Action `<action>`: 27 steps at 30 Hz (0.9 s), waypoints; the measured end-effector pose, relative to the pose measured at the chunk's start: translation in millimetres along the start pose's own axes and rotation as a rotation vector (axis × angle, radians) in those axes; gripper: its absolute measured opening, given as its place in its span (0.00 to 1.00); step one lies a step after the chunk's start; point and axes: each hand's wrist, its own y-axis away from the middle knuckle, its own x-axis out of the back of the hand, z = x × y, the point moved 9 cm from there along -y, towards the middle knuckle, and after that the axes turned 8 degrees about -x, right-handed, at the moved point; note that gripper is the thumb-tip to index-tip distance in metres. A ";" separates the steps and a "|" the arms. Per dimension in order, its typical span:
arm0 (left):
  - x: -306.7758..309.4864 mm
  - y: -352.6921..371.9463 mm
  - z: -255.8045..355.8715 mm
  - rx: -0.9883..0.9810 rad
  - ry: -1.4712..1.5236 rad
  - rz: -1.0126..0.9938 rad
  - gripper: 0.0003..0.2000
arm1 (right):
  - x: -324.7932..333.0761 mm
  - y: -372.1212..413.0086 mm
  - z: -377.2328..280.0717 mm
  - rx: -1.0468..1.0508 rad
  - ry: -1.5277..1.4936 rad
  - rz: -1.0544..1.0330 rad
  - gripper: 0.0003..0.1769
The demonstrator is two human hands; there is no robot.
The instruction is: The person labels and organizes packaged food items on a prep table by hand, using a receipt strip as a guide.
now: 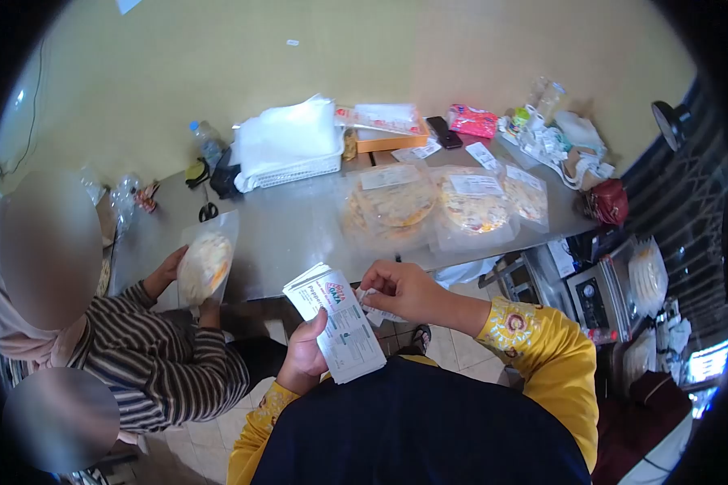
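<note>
A thick stack of printed labels (346, 335) is held in my left hand (306, 346), with the thumb over its left edge. Beside the upper right edge of the stack, my right hand (392, 289) is closed, thumb and fingertips pinched on a small label piece (370, 309). Both hands are in front of the near table edge. Beyond them, bagged pizzas with labels lie on the metal table (279, 230): a pile (396, 202) at the centre, another (473, 212) to its right, and a further one (526, 196) at the far right.
A co-worker in a striped top (166, 356) holds a bagged pizza (206, 267) at the left. Along the wall stand a white basket (295, 172), an orange tray (392, 143), a phone (443, 132) and a bottle (208, 144). Scissors (208, 212) lie near the left end.
</note>
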 end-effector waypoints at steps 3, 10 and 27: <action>-6.7 2.9 4.1 0.048 -0.056 -0.021 0.32 | -1.3 7.5 -4.6 0.093 0.038 0.019 0.10; -15.9 -15.8 -28.7 0.168 -0.061 -0.092 0.33 | 42.4 49.0 35.3 0.069 -0.103 0.315 0.10; 3.8 -77.6 -44.4 -0.049 -0.204 0.150 0.25 | 251.0 153.6 415.9 -0.324 -1.485 1.124 0.10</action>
